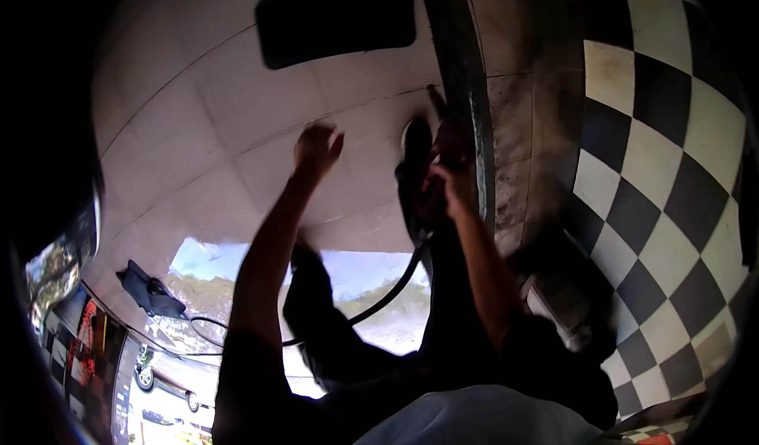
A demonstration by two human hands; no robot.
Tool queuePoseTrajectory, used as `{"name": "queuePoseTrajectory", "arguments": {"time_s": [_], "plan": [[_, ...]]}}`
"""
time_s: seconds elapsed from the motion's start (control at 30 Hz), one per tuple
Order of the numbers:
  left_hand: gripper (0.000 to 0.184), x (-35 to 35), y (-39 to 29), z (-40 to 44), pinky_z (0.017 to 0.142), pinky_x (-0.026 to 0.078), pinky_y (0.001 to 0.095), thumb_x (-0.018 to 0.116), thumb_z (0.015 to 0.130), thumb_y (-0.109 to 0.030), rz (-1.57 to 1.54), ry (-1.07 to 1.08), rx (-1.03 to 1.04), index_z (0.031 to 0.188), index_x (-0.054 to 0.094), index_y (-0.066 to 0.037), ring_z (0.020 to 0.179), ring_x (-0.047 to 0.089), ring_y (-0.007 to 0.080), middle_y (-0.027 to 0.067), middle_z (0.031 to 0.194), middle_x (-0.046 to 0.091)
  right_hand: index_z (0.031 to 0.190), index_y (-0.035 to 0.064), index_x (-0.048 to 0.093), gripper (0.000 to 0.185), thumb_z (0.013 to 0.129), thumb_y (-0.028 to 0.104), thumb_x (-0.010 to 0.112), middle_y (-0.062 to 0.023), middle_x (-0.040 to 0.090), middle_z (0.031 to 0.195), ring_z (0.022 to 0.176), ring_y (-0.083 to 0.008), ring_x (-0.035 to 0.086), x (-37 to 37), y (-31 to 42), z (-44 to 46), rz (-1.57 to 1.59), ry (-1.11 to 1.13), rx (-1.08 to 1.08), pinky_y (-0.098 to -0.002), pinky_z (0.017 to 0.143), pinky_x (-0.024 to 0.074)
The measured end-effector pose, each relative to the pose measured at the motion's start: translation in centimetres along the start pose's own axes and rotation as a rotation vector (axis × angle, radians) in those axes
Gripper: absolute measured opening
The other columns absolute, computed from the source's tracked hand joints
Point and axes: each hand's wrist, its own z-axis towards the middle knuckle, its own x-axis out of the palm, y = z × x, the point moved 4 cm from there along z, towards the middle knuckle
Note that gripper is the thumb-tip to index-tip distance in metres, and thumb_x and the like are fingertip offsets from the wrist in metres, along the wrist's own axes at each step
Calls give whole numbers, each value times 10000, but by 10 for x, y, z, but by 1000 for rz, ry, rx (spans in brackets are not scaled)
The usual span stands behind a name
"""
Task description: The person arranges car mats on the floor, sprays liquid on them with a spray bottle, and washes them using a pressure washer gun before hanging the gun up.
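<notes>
My left hand [318, 151] hangs over the pale tiled floor with its thumb apart and its fingers loosely bent; nothing shows in it. My right hand [452, 188] is closed round a dark red hose tool [449, 143] whose narrow dark tip points forward; its exact kind is too dim and blurred to tell. A black hose [399, 283] seems to run from this tool, curving past my legs to the left. My dark shoe [416, 138] stands close to the tool. Ahead lies a black floor mat [336, 22].
A dark raised edge [474, 121] runs along the right of the pale floor [205, 113]. Beyond it is a black-and-white checkered surface [652, 145]. A black object [150, 291] lies at lower left near a thin looping cable [207, 330]. Vehicles show in the bright area beyond.
</notes>
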Motion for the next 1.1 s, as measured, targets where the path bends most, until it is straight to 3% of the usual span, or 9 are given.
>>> {"name": "queuePoseTrajectory", "arguments": {"time_s": [0.17,0.3,0.47,0.57,0.67,0.77,0.9,0.93,1.1], "plan": [[311,173,-40,235,860,440,418,526,832,-272,377,483,23,1010,593,-26,998,525,309,179,1057,544,834,-7,558,144,703,22,609,-99,574,659,547,-189,573,-25,-9,46,89,112,92,-303,515,476],[422,247,-52,301,902,389,508,490,843,-269,526,498,-66,1161,493,8,1136,416,371,233,1231,422,893,-28,536,208,700,-10,611,-68,559,658,545,-149,570,-43,-3,78,118,47,32,-277,512,474],[366,289,-25,304,848,399,558,528,809,-258,787,384,67,1059,573,4,1127,412,389,268,1284,361,1019,-20,471,320,718,-9,580,-60,544,700,551,-124,548,-42,15,90,126,116,10,-266,523,469],[316,301,5,303,821,424,544,546,792,-237,875,281,180,990,606,1,1088,448,365,235,1212,448,1034,-21,460,337,717,-3,576,-57,543,704,555,-122,548,-40,17,93,115,139,15,-264,515,464],[303,300,40,319,823,419,543,552,791,-236,366,490,176,971,610,0,1091,452,341,179,1136,514,960,-27,505,261,713,14,576,-48,543,662,543,-114,545,-42,11,95,56,153,20,-261,501,456],[316,290,13,314,854,388,561,552,798,-272,665,688,148,959,612,-7,1124,428,320,122,1083,544,874,-26,532,173,707,9,566,-47,535,621,531,-115,544,-42,6,95,57,127,33,-263,497,462],[404,283,-20,299,928,251,653,509,821,-244,487,265,-116,1148,523,-8,1209,300,446,264,1307,337,905,-16,520,207,707,-7,579,-53,538,625,530,-125,546,-46,12,97,124,40,42,-272,501,464],[435,293,-21,299,903,224,699,479,831,-222,584,321,-91,1209,474,-8,1219,236,513,317,1365,196,921,-16,514,223,710,-3,588,-56,540,635,531,-127,545,-45,13,99,130,53,40,-273,505,464],[290,316,-15,292,841,310,692,456,854,-201,832,340,38,1066,570,-40,1168,277,571,379,1312,233,1000,-18,488,297,723,6,593,-61,546,669,545,-128,547,-44,10,98,161,62,45,-274,520,468]]}}
